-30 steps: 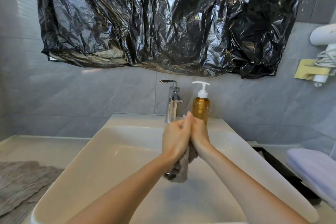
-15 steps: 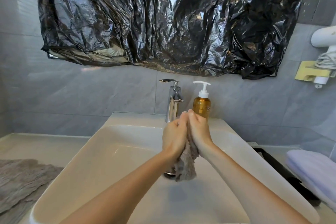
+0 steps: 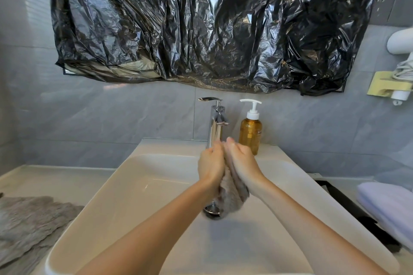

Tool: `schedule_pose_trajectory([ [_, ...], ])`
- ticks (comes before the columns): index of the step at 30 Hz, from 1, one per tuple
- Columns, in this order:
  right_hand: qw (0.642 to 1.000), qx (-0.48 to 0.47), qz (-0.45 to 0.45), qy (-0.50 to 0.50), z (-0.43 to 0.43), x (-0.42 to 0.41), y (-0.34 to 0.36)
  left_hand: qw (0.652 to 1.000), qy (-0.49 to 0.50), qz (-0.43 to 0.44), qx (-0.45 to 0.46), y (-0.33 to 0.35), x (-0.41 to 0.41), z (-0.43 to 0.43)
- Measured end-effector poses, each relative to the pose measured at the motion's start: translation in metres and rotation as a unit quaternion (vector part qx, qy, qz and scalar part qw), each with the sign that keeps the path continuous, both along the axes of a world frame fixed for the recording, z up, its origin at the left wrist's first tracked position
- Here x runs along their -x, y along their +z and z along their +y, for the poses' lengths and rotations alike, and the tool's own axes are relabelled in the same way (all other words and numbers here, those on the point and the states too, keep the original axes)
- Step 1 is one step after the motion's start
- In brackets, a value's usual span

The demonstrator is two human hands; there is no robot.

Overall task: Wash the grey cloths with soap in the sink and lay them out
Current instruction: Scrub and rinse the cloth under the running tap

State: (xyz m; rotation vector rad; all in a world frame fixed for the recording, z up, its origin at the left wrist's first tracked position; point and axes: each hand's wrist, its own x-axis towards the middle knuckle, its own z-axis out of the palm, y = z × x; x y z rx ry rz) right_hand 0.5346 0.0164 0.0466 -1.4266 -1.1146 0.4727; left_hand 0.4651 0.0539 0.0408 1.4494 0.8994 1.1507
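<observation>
Cloth (image 3: 232, 198) upright, loose end downward

Counted: sink (image 3: 156, 185) 1 | hands over sink 2: left hand (image 3: 211, 164), right hand (image 3: 242, 163) | grey cloth (image 3: 232, 198) held between them 1 | grey cloth heap (image 3: 29, 219) left of sink, layers not countable | tap (image 3: 215, 123) behind sink 1 | soap bottle (image 3: 249, 136) behind sink 1 | black plastic sheet (image 3: 201, 24) above sink 1 | folded pale towel (image 3: 388, 205) right of sink 1
</observation>
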Motion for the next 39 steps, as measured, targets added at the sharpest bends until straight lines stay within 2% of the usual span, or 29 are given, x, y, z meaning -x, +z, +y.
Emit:
schedule_pose_trajectory([
  [2, 0.999, -0.027, 0.014, -0.042, 0.002, -0.002, 0.002, 1.0, -0.017, -0.002, -0.023, -0.003, -0.003, -0.008],
  [6, 0.999, -0.012, -0.045, 0.013, 0.002, 0.004, -0.007, 0.999, 0.049, 0.007, -0.022, 0.009, 0.0, 0.011],
  [9, 0.998, -0.039, 0.014, -0.037, 0.005, -0.001, -0.001, 1.0, -0.019, -0.008, -0.012, -0.002, -0.006, -0.001],
  [13, 0.997, 0.02, 0.01, 0.071, -0.006, 0.001, 0.002, 1.0, -0.006, -0.007, -0.017, 0.005, 0.007, 0.02],
  [14, 0.997, 0.019, 0.031, 0.067, -0.008, -0.001, 0.006, 0.999, -0.031, -0.008, -0.007, 0.003, 0.009, 0.028],
  [17, 0.98, -0.048, 0.192, -0.004, -0.011, -0.022, 0.024, 0.987, -0.138, -0.001, 0.08, -0.006, 0.013, 0.03],
  [18, 0.976, -0.061, 0.208, -0.029, -0.014, -0.027, 0.027, 0.985, -0.142, -0.002, 0.093, -0.007, 0.014, 0.031],
  [22, 0.983, -0.076, 0.123, -0.114, -0.018, -0.045, 0.018, 0.999, -0.049, 0.002, 0.022, -0.003, 0.019, 0.038],
  [24, 0.984, -0.083, 0.103, -0.118, -0.019, -0.044, 0.018, 1.0, -0.018, 0.011, -0.018, -0.002, 0.018, 0.033],
  [30, 0.99, -0.078, -0.097, -0.063, -0.01, 0.0, 0.004, 0.994, -0.051, -0.013, -0.098, 0.002, 0.008, 0.009],
  [31, 0.99, -0.073, -0.099, -0.075, -0.006, -0.001, 0.003, 0.993, -0.068, -0.017, -0.097, 0.001, 0.005, 0.004],
  [34, 0.992, -0.051, -0.03, -0.107, 0.0, -0.009, 0.003, 0.988, -0.128, -0.023, -0.083, 0.001, 0.0, -0.005],
  [37, 0.999, -0.03, -0.004, -0.037, -0.002, -0.002, -0.004, 0.996, -0.057, -0.056, -0.046, 0.007, 0.002, 0.007],
  [39, 0.999, -0.039, 0.002, -0.029, 0.003, 0.001, -0.002, 0.996, -0.052, -0.077, -0.018, 0.006, 0.0, 0.008],
])
